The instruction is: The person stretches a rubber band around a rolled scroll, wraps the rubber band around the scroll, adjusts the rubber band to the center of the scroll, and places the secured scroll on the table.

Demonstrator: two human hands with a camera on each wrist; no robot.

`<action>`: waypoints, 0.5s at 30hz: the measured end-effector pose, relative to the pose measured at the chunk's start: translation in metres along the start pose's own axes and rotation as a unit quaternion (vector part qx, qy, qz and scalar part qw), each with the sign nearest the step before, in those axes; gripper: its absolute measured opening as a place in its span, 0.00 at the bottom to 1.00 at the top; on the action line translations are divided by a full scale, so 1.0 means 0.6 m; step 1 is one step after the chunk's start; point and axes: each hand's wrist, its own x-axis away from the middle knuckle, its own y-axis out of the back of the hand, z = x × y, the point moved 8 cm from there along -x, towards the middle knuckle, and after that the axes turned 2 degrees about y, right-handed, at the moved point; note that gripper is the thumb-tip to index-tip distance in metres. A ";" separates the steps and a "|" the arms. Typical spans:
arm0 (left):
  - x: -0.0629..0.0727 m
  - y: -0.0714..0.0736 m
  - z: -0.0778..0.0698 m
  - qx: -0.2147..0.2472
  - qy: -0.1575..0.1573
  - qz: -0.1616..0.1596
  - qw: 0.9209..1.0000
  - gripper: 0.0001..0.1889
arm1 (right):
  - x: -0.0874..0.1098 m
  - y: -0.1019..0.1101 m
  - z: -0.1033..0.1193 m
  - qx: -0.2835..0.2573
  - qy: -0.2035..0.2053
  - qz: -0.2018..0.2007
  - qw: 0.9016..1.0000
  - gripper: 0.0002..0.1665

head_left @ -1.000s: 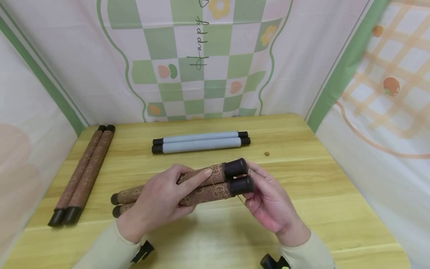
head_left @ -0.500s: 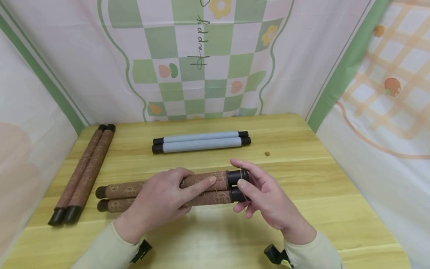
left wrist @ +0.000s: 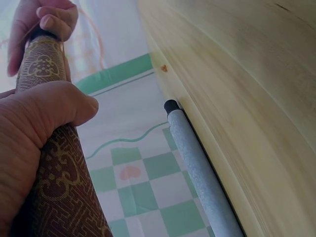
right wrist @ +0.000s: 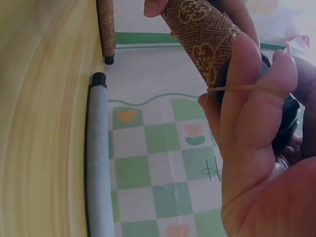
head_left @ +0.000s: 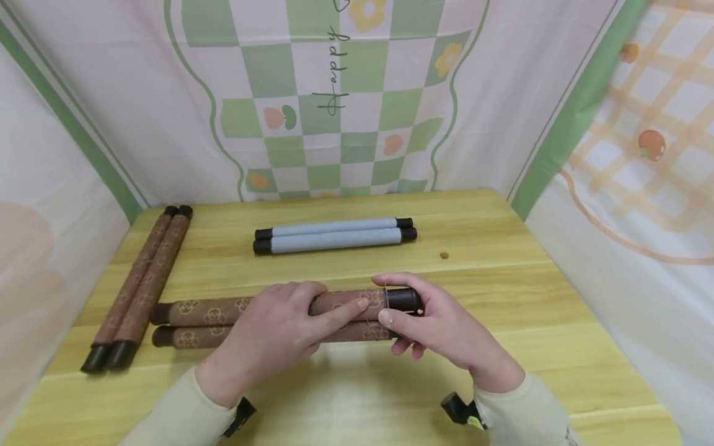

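Note:
My left hand (head_left: 281, 319) grips a pair of brown patterned scrolls (head_left: 209, 311) lying side by side, its index finger stretched along the upper one. At their black right ends, my right hand (head_left: 435, 316) curls its fingers and thumb about the knobs and holds a thin rubber band (right wrist: 237, 88). In the right wrist view the band runs stretched across the fingers, beside the black knob. From the left wrist view, the brown scroll (left wrist: 59, 173) passes under my left thumb toward the right hand. The lower scroll's right end is mostly hidden by the right hand.
Two light blue scrolls (head_left: 334, 238) with black ends lie together at the back of the wooden table (head_left: 558, 347). Another brown scroll pair (head_left: 146, 282) lies slantwise at the left. A small brown bit (head_left: 444, 255) sits right of the blue ones. Patterned curtains surround the table.
The held scrolls have levelled out and shifted left. My right hand has come round their black ends with the rubber band and moved left toward the brown cloth.

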 end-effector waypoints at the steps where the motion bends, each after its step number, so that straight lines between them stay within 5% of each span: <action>1: -0.001 -0.001 0.000 -0.001 0.001 0.000 1.000 0.41 | -0.001 0.000 -0.001 0.000 -0.004 0.001 1.000 0.32; 6: -0.002 -0.005 -0.004 -0.002 0.004 0.004 1.000 0.37 | -0.006 0.002 -0.004 0.004 -0.017 0.007 1.000 0.30; 15: -0.003 -0.014 -0.007 -0.007 0.015 0.020 1.000 0.48 | -0.011 0.003 -0.010 0.020 -0.024 -0.006 0.999 0.33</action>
